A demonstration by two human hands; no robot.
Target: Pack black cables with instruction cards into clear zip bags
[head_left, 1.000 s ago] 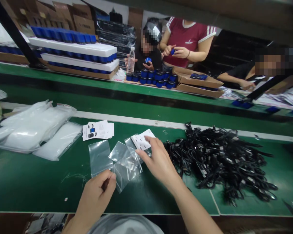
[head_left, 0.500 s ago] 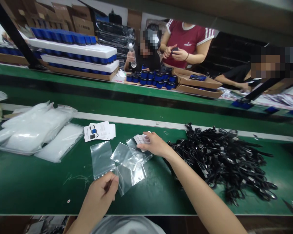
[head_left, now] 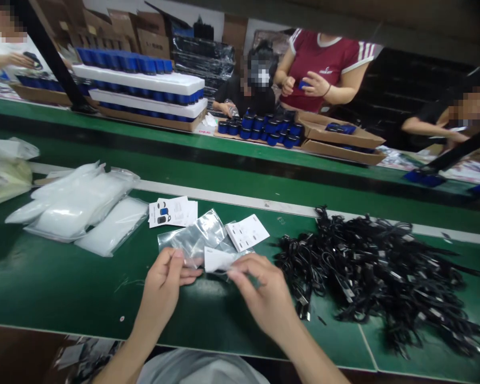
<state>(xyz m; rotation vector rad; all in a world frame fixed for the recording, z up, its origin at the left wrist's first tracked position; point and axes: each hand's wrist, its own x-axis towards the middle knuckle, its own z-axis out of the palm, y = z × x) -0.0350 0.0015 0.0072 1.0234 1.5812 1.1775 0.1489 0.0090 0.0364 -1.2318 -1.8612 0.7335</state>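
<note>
Along the long green tabletop (head_left: 60, 288), a big tangled heap of black cables (head_left: 376, 272) fills the right side, just beside the right hand (head_left: 266, 293). Past a white strip and a second green belt (head_left: 144, 154) stand stacked brown cardboard boxes (head_left: 124, 32), white foam trays (head_left: 138, 80) lined with blue-capped items, and rows of round blue containers (head_left: 260, 127) on a cardboard sheet. Over there, a person in a maroon T-shirt (head_left: 324, 69) holds a small blue object (head_left: 303, 84) at chest height, and a person in black (head_left: 244, 93) reaches down behind the containers.

Near left, puffy clear plastic bags of white material (head_left: 80, 205) lie piled together. Right of them sit a small stack of printed white cards (head_left: 172, 211) and, apart from it, a single printed white card (head_left: 247, 232). Between these and the person's body, a crumpled clear resealable bag (head_left: 192, 237) lies on the green surface, its lower edge reaching the left hand (head_left: 162, 282), which pinches it between thumb and fingers. The right hand is closed in a pinch on a small white card (head_left: 218, 260), whose far end sits at the bag's edge.
</note>
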